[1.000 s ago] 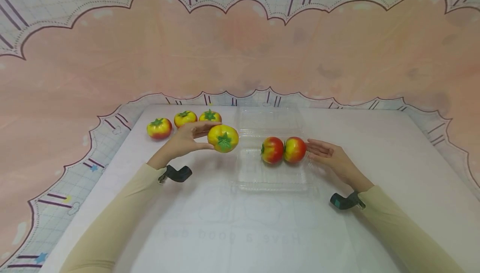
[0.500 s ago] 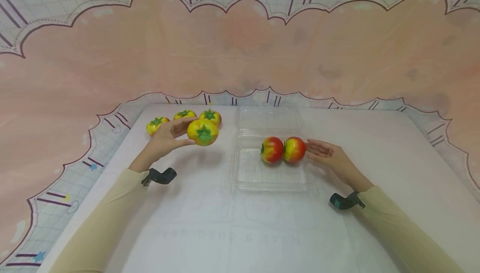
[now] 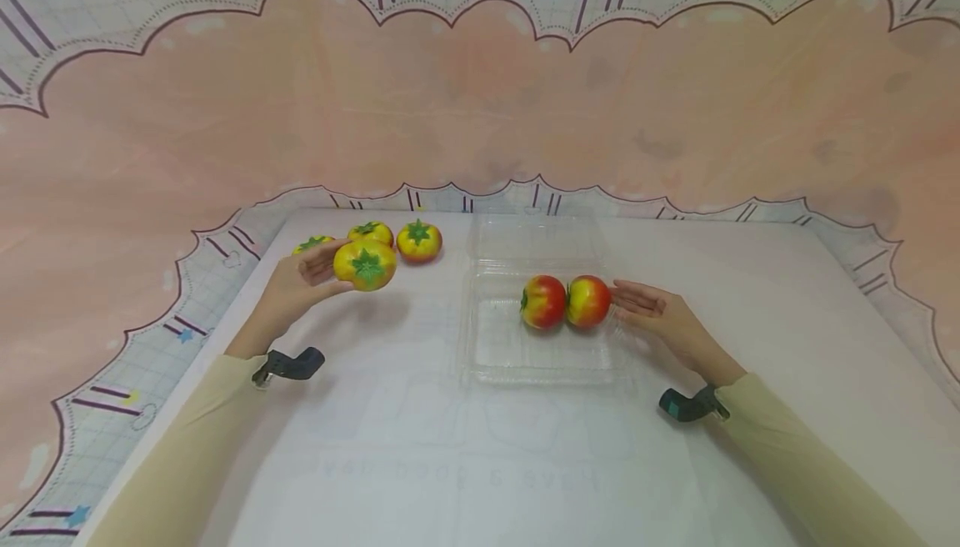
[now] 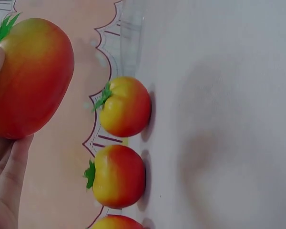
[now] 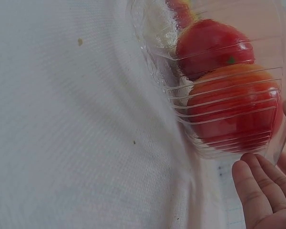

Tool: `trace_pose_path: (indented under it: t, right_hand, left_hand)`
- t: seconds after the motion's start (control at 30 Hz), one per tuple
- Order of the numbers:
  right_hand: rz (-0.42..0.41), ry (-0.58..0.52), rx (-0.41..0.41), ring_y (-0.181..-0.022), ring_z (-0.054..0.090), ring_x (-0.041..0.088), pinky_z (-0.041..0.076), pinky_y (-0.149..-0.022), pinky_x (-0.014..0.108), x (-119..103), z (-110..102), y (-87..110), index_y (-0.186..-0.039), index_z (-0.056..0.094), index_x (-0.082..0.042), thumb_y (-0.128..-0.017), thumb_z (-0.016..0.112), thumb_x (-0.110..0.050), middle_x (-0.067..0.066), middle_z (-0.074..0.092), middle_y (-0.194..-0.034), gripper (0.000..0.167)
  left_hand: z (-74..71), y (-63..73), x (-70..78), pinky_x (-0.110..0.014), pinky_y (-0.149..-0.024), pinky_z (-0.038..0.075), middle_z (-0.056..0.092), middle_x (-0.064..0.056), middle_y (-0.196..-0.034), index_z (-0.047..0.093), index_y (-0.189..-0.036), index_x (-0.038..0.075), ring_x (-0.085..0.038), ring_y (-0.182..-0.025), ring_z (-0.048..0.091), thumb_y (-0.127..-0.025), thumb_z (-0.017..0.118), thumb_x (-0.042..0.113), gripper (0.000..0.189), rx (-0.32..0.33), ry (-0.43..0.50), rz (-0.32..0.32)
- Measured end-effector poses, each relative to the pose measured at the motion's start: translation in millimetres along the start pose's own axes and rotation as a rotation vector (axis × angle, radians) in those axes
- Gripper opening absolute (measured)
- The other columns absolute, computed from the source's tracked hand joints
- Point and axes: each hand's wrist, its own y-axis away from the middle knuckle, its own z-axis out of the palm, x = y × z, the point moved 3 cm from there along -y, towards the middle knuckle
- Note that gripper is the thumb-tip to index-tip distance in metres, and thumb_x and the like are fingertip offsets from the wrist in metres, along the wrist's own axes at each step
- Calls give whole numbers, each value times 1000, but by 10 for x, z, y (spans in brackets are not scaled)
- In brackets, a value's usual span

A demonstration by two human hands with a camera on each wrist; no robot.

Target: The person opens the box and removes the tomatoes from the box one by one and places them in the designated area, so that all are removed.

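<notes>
A white table [image 3: 420, 447] spreads beneath the left grip [image 3: 288, 288], peach backdrop [image 3: 480, 113] beyond. That grip holds a tomato [image 4: 35, 78] aloft, leafy crown [image 3: 367, 265] facing the head camera, longer axis crosswise; the right grip [image 3: 667, 319], fingers [image 5: 250, 191] loose, lies beside a clear box [image 3: 543, 358].

Left of centre in the head view, a tomato [image 3: 351, 273] shows yellow around a green star-shaped calyx [image 3: 367, 264]; the left wrist view shows its red side. Behind it, three tomatoes [image 3: 419, 245] blend yellow into red, and right of centre two redder tomatoes [image 3: 543, 303] carry yellow patches inside a colourless clear container [image 3: 536, 355]. The worktop [image 3: 420, 414] is white, the sleeves [image 3: 176, 447] beige. Above, a peach backdrop [image 3: 480, 105] has purple-outlined scallops bordering pale grid and paired purple stripes.
</notes>
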Motion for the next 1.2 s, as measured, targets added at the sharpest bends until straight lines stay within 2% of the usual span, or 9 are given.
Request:
trace_pose_path:
  t: [0.13,0.27,0.43,0.53,0.7,0.93,1.2]
  right_hand:
    - [8,2,-1,-111,55,-10,46,-91,11,-6,4,4,-143,33,2,-92,61,-21,24,39,-144,62]
    - [8,2,-4,-112,55,-8,47,-91,12,-5,7,5,-143,34,2,-92,61,-21,24,39,-144,62]
    - [-5,-7,-7,-107,55,-13,47,-91,11,6,13,1,-143,33,3,-92,60,-20,25,39,-144,62]
    - [-12,-12,-6,-104,54,-16,47,-90,10,9,18,0,-142,33,4,-92,60,-19,27,38,-144,61]
    - [-11,-27,-9,-103,53,-18,47,-89,10,11,24,-1,-142,33,4,-92,60,-18,28,36,-145,61]
    - [3,-28,-6,-103,53,-18,48,-89,10,10,22,3,-143,33,4,-92,60,-18,27,35,-145,62]
    - [11,-21,-6,-102,53,-18,48,-89,10,-12,14,9,-143,32,3,-92,60,-18,28,35,-146,62]
  left_hand:
    - [-47,31,-46,-13,-95,44,43,-15,-145,43,-139,6,-34,-132,43,-82,73,23,67,26,4,-21]
    - [-84,55,-98,-14,-95,44,41,-16,-147,40,-141,5,-34,-133,42,-83,72,22,68,43,12,-47]
    - [-127,74,-167,-19,-98,43,39,-15,-148,39,-142,7,-32,-134,41,-83,72,22,69,64,25,-74]
    - [-151,83,-214,-18,-99,42,39,-14,-149,40,-142,8,-32,-135,40,-83,72,23,69,73,30,-78]
    - [-193,110,-312,-11,-97,41,37,-18,-148,38,-142,4,-36,-135,38,-84,71,24,69,82,11,-95]
    - [-243,145,-427,-15,-98,40,34,-21,-149,35,-142,1,-39,-136,35,-85,70,26,72,83,5,-150]
    - [-280,190,-507,-14,-99,40,33,-20,-150,34,-143,3,-39,-136,34,-86,68,29,71,85,3,-169]
